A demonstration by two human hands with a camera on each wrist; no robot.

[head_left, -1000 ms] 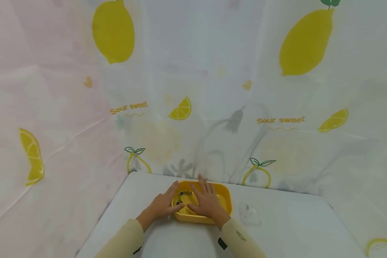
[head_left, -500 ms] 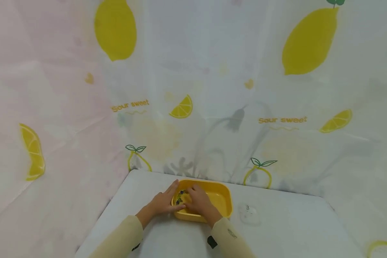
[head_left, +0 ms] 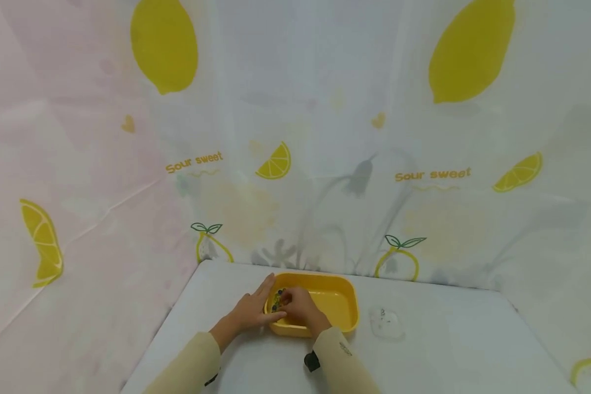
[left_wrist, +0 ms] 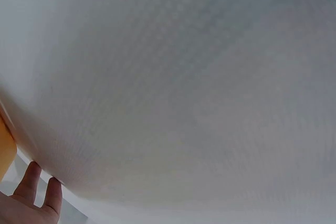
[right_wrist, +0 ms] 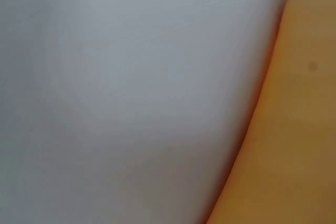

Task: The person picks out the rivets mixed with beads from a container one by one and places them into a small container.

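Observation:
A yellow tray (head_left: pixel 335 328) sits on the white table. Small round coloured pieces, like glass marbles or beads (head_left: pixel 276 301), lie inside its left end; whether they are strung together is unclear. My left hand (head_left: pixel 248 311) rests along the tray's left side, fingers fairly straight and thumb reaching over the front left corner. In the left wrist view, fingers of that hand (left_wrist: pixel 37 198) show near the tray's edge. My right hand (head_left: pixel 302 307) is inside the tray with curled fingers, its fingertips at the round pieces. Anything between those fingertips is hidden.
A clear, flat, squarish object (head_left: pixel 387 324) with small dark marks lies to the tray's right. Lemon-printed cloth (head_left: pixel 325 219) hangs close behind the table (head_left: pixel 438 339) and at both sides. The tray's outer wall (right_wrist: pixel 294 129) fills the right of the right wrist view.
My right hand went from spread flat over the tray to curled fingers, and moved left onto the round pieces. The left hand stayed at the tray's left side.

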